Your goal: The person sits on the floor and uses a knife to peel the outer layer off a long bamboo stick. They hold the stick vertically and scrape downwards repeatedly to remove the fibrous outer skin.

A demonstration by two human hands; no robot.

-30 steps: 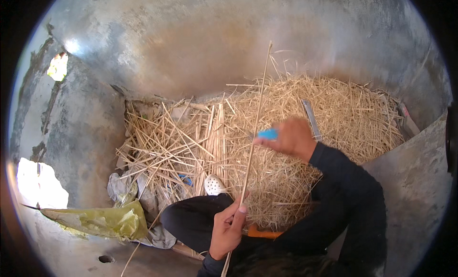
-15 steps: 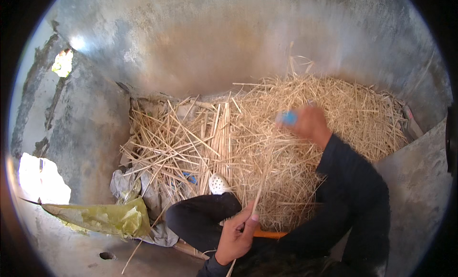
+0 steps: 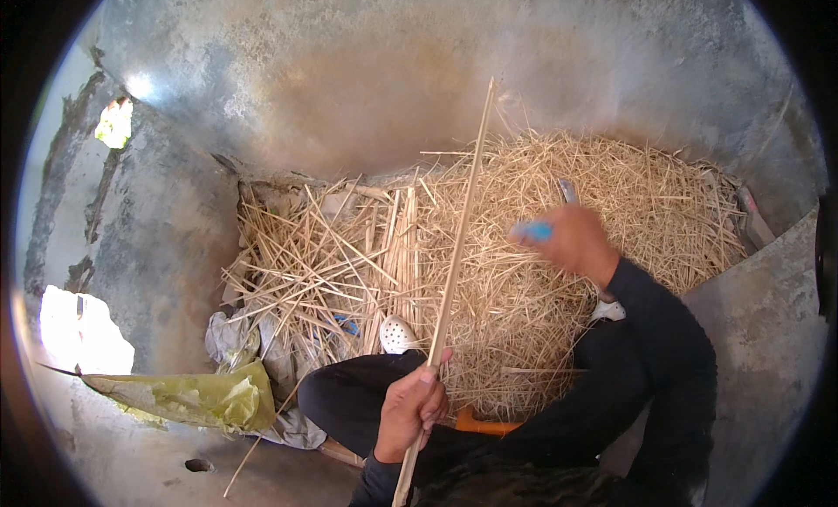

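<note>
My left hand (image 3: 412, 407) is closed around the lower part of a long, pale bamboo strip (image 3: 463, 236). The strip slants up over the straw-coloured shavings, its thin tip in front of the far wall. To its right, my right hand (image 3: 573, 241) grips a blue-handled tool (image 3: 532, 231). A short grey metal piece shows above the fist; blur and fingers hide the tool's exact kind. This hand is apart from the strip, above a big heap of thin shavings (image 3: 646, 193).
Loose bamboo sticks (image 3: 297, 263) lie crossed at the left, near my white clog (image 3: 398, 335). A torn yellow sheet (image 3: 192, 398) and grey plastic (image 3: 231, 339) are beside my knee. An orange object (image 3: 480, 424) shows between my legs. Concrete walls (image 3: 375, 79) enclose the corner.
The bamboo strip now stands out broad and long in my left hand, which has shifted slightly left and down. My right hand stays over the heap with the blue-handled tool, slightly lower.
</note>
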